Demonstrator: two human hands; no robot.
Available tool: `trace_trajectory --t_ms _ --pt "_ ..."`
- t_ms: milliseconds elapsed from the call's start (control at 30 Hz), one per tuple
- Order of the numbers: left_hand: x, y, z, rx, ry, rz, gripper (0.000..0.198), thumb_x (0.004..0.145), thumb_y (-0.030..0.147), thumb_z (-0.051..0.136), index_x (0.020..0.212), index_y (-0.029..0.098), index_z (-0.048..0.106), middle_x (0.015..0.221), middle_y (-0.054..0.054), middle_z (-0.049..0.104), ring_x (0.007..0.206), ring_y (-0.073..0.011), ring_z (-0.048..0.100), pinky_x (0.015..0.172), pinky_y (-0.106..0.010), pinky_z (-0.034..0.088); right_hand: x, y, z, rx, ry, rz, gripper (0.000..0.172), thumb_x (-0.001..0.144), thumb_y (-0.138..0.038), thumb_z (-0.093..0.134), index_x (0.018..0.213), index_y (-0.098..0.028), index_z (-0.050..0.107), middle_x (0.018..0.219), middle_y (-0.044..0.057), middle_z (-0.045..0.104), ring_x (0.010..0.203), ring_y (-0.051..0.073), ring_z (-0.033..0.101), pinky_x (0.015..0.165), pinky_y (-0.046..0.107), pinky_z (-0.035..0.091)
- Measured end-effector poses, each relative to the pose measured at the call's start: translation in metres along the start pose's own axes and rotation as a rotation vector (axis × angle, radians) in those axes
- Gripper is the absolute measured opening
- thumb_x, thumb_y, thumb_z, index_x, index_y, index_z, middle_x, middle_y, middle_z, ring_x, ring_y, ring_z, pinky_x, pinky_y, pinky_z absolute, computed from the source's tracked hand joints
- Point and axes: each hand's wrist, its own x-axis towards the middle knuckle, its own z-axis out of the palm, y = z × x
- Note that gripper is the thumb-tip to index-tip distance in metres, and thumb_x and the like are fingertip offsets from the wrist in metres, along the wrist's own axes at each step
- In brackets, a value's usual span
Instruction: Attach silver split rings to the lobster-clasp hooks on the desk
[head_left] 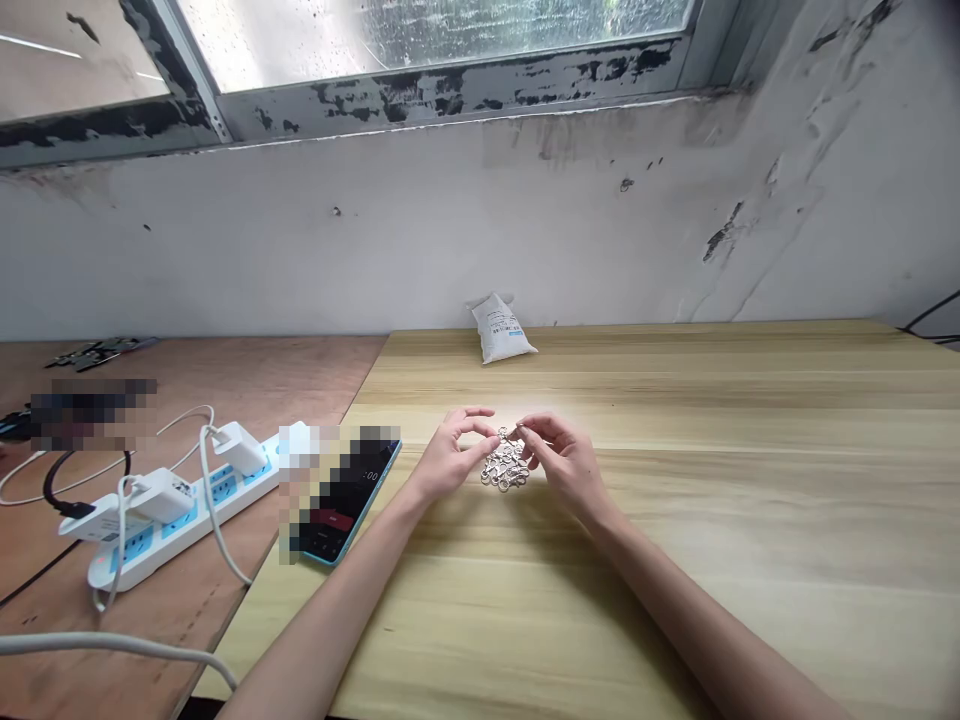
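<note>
A small pile of silvery metal clasps [506, 472], which look like lobster clasps with rings, lies on the light wooden table. My left hand [456, 455] reaches in from the left of the pile. Its thumb and a finger close at the edge of one metal clasp [503, 433] held just above the others, while the index finger stays raised. From the right, my right hand [564, 458] pinches thumb and index fingertips together beside that same clasp. Whatever lies between the right fingertips is too small to make out.
A white printed packet [500, 330] rests near the wall. Left of my forearm lies a phone [352, 500] with a dark screen. A white power strip [202, 510] with plugged-in chargers and cables sits on the reddish table [247, 380] at the left.
</note>
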Motion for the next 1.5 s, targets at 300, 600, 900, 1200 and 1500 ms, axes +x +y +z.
trace_trajectory --t_ms 300,600,900,1200,1500 --pt "-0.004 0.002 0.000 0.483 -0.069 0.244 0.007 0.086 0.023 0.061 0.081 0.022 0.067 0.128 -0.005 0.057 0.133 -0.0269 0.038 0.108 -0.049 0.034 -0.001 0.000 0.000 -0.266 -0.104 -0.114 0.016 0.089 -0.034 0.058 0.088 -0.019 0.065 0.083 0.004 0.067 0.066 0.014 0.059 0.056 0.025 0.046" --pt "-0.007 0.011 0.007 0.753 -0.023 0.381 0.012 0.089 0.017 0.055 0.088 0.021 0.067 0.131 -0.008 0.056 0.135 -0.0272 0.037 0.110 -0.049 0.031 -0.003 0.000 0.002 -0.322 -0.122 -0.186 0.015 0.090 -0.032 0.057 0.089 -0.020 0.066 0.084 0.004 0.067 0.068 0.014 0.060 0.058 0.026 0.048" --pt "-0.003 0.003 0.012 0.096 0.011 0.010 0.013 0.087 0.032 0.062 0.084 0.023 0.070 0.123 -0.008 0.057 0.127 -0.0253 0.045 0.100 -0.044 0.045 0.003 0.002 -0.004 0.183 -0.026 0.093 0.027 0.076 -0.042 0.074 0.087 -0.018 0.066 0.080 0.004 0.069 0.076 0.018 0.067 0.064 0.030 0.056" --pt "0.002 0.005 0.000 0.017 0.096 -0.018 0.018 0.087 0.037 0.061 0.081 0.021 0.067 0.126 -0.007 0.058 0.124 -0.0247 0.050 0.110 -0.048 0.033 0.004 0.002 -0.005 0.122 -0.076 0.178 0.031 0.073 -0.045 0.075 0.084 -0.018 0.064 0.084 0.008 0.073 0.082 0.021 0.068 0.062 0.028 0.053" --pt "-0.005 -0.003 0.000 0.275 -0.144 0.102 0.012 0.088 0.029 0.061 0.079 0.022 0.066 0.128 -0.007 0.055 0.132 -0.0247 0.040 0.112 -0.049 0.034 -0.001 -0.002 -0.005 -0.275 -0.125 -0.090 0.020 0.085 -0.038 0.062 0.083 -0.019 0.068 0.082 0.005 0.069 0.071 0.016 0.062 0.057 0.027 0.049"
